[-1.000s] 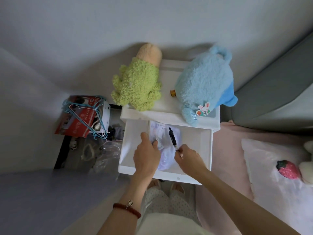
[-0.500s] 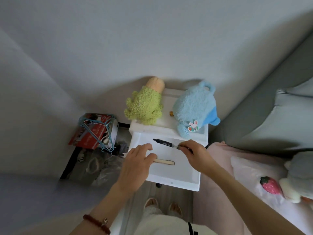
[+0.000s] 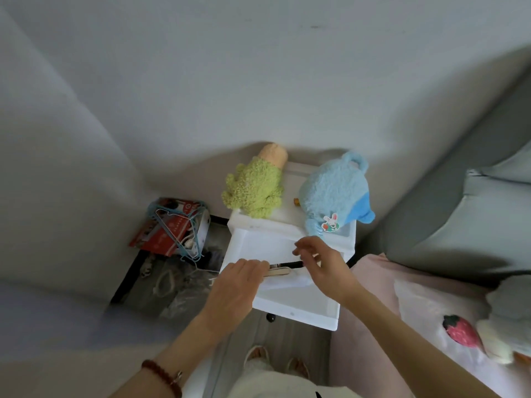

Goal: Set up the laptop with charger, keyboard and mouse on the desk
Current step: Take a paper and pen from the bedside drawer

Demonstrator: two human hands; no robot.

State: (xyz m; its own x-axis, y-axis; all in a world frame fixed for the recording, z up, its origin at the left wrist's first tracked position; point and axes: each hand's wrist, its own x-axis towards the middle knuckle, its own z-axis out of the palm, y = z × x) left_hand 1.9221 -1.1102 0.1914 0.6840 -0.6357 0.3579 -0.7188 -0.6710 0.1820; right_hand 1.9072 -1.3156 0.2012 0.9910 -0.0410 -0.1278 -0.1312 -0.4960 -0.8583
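To your left, one red box (image 3: 169, 234) with blue hangers (image 3: 184, 228) sits on the floor beside the white nightstand (image 3: 290, 225). Two plush toys stand on its top: one green (image 3: 254, 188), one blue (image 3: 334, 193). Its drawer (image 3: 296, 305) is pulled out toward you. Your left hand (image 3: 234, 291) lies flat, fingers loose, over the drawer's left rim, covering one end of a wooden stick (image 3: 277, 272). Your right hand (image 3: 323, 265) hovers over a black pen (image 3: 287, 265), fingers curled; whether it grips the pen, you cannot tell. The pink bed (image 3: 373, 311) crowds your right. No laptop, charger, keyboard or mouse shows.
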